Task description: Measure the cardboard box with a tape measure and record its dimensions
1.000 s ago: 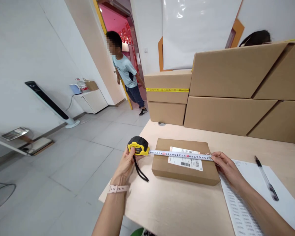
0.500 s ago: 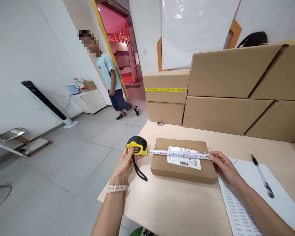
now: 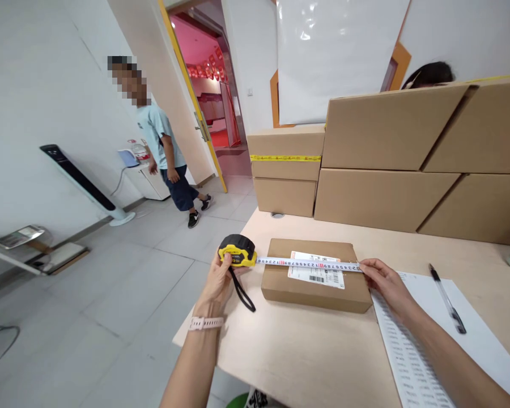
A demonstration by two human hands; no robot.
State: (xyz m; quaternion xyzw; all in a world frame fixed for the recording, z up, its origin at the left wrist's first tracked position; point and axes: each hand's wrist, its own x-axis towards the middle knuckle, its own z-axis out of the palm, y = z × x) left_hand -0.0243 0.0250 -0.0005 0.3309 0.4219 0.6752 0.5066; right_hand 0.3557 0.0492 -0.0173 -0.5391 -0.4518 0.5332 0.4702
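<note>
My left hand is closed around a yellow and black tape measure, just off the left side of a flat brown cardboard box. The white blade stretches across the top of the box, over a white shipping label. At the box's right edge, my right hand pinches the far end of the blade, and its fingertips hide the blade's tip. A black wrist strap hangs from the tape measure's case onto the table.
Printed sheets lie to the right, with a black pen on top. Stacked cartons line the back of the table. A person walks on the floor at left; another person's hair shows behind the cartons.
The person at left has walked further left, away from the doorway. My hands keep the tape stretched across the box; the view has shifted slightly.
</note>
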